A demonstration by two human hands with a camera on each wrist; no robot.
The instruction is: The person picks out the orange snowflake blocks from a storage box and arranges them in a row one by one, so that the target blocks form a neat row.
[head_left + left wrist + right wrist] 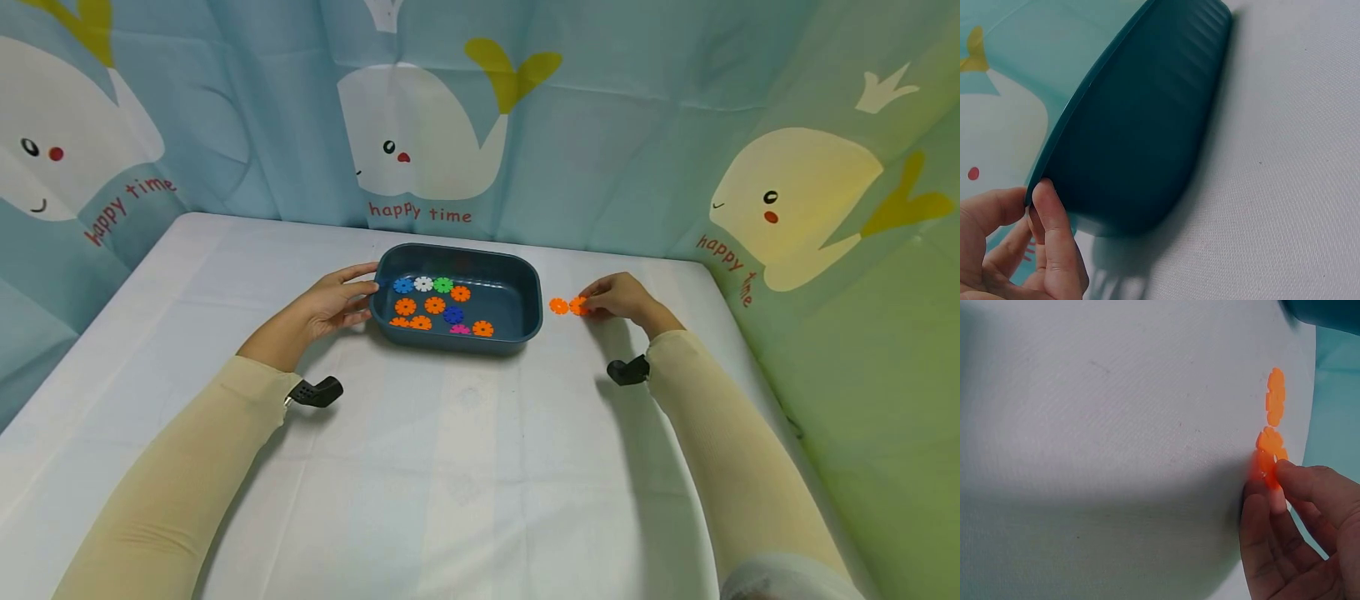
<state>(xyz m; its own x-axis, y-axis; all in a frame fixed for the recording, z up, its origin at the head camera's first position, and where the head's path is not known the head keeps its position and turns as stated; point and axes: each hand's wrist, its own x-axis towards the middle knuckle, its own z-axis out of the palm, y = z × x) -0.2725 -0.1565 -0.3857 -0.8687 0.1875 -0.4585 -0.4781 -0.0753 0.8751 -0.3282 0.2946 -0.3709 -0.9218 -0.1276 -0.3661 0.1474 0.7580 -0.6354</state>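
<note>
A dark blue-green plastic basin stands on the table with several flower-shaped snowflake discs inside, among them an orange disc, a white disc and a green disc. At its left end, my left hand pinches the rim between thumb and fingers. To the right of the basin, my right hand holds an orange snowflake disc between thumb and fingertips, low over the cloth. A second orange snowflake disc lies flat on the cloth just beside it, toward the basin.
White cloth covers the table. A blue-green curtain printed with whales hangs right behind the table's far edge and along both sides. Black wrist-camera mounts stick out from both sleeves.
</note>
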